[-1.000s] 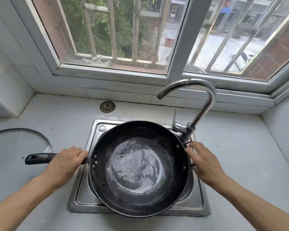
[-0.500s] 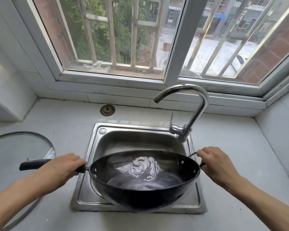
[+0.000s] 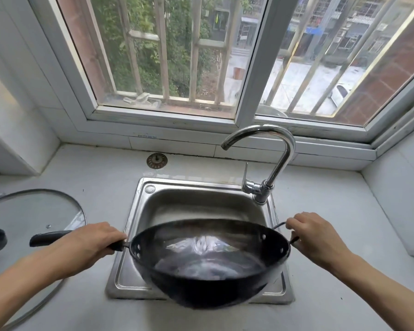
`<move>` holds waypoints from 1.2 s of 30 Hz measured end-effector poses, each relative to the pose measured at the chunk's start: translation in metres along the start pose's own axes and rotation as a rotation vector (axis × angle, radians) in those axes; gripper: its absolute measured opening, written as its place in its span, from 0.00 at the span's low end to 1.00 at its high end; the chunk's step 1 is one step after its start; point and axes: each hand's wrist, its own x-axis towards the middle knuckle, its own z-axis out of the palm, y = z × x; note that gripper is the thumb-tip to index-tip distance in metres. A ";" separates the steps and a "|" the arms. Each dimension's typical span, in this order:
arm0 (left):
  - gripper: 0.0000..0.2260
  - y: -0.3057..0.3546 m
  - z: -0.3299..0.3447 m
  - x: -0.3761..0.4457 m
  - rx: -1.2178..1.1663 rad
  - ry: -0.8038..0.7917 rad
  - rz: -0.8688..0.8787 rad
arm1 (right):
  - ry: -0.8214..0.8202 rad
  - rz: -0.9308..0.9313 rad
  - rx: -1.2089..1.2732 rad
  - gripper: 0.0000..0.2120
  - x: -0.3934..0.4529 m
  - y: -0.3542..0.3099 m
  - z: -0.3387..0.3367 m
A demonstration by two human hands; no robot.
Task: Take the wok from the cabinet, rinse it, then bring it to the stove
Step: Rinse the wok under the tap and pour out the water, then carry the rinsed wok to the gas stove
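Round black metal wok [image 3: 208,266] held w/ both hands over the near edge of the square stainless steel sink [image 3: 139,211].

Left hand [image 3: 91,247] wraps the long black handle; right hand [image 3: 316,237] curls round the small wire loop handle opp. side. Water pooled in wok bottom. Curved chrome tap [image 3: 273,163] at sink's back right, round glass lid [image 3: 34,211] on white counter to the left.
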 end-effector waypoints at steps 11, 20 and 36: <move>0.05 0.022 -0.041 -0.022 -0.146 -0.120 -0.024 | -0.040 -0.043 0.183 0.20 0.000 0.004 -0.021; 0.07 0.036 -0.031 -0.025 -0.009 0.060 -0.122 | 0.071 -0.057 0.017 0.18 -0.011 0.005 -0.032; 0.18 0.091 -0.026 -0.054 0.063 0.301 -0.139 | -0.234 -0.267 -0.028 0.37 -0.004 0.038 -0.042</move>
